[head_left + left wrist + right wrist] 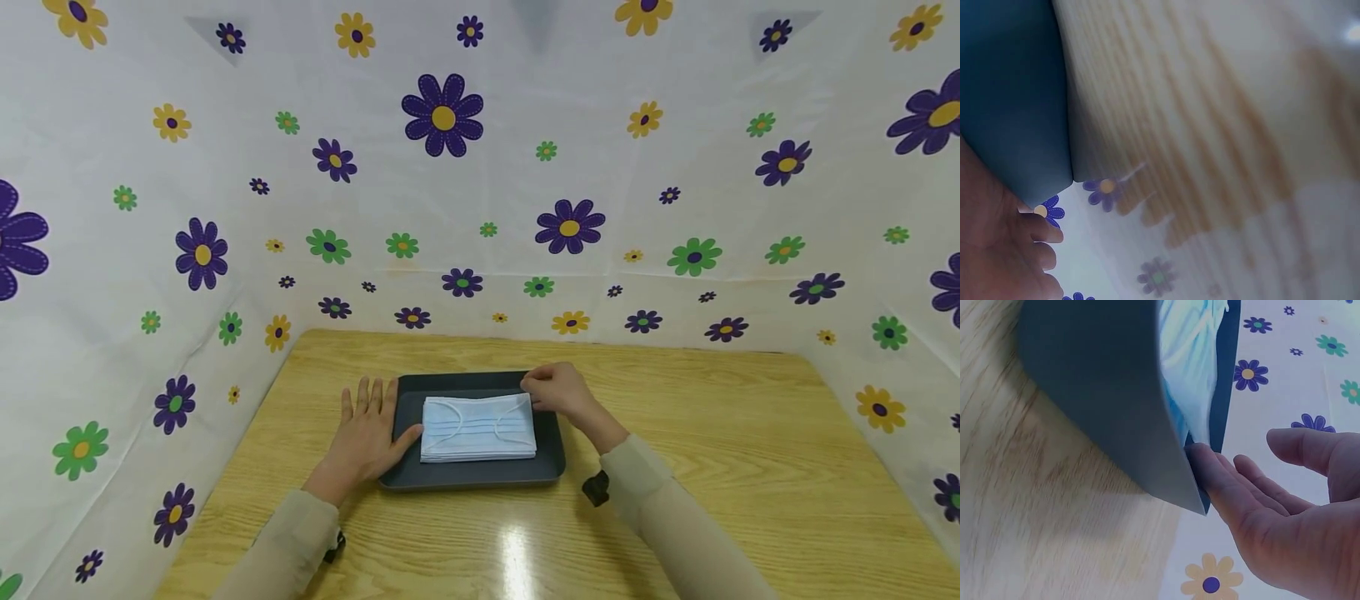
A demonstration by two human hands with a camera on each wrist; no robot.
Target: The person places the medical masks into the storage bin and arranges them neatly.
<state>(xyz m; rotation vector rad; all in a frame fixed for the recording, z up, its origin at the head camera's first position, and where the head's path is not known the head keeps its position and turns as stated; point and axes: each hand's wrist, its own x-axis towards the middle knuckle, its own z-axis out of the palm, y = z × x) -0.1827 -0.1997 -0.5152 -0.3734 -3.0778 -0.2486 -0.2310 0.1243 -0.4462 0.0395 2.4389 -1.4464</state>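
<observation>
A stack of light-blue pleated face masks (478, 428) with white ear loops lies in a dark grey tray (468, 482). My left hand (367, 437) is at the tray's left end, its fingers spread and its thumb reaching over the rim beside the masks. In the left wrist view, the tray (1013, 94) partly hides this hand. At the masks' far right corner is my right hand (566, 396). One fingertip (1200, 455) meets the masks' edge (1194, 369) inside the tray wall in the right wrist view, while another digit stands apart above it.
The tray rests on a wood-grain table (712, 467). A white flower-print cloth (487, 183) hangs behind the table and along both sides. Small black devices sit at both wrists, such as the one at the right cuff (596, 488).
</observation>
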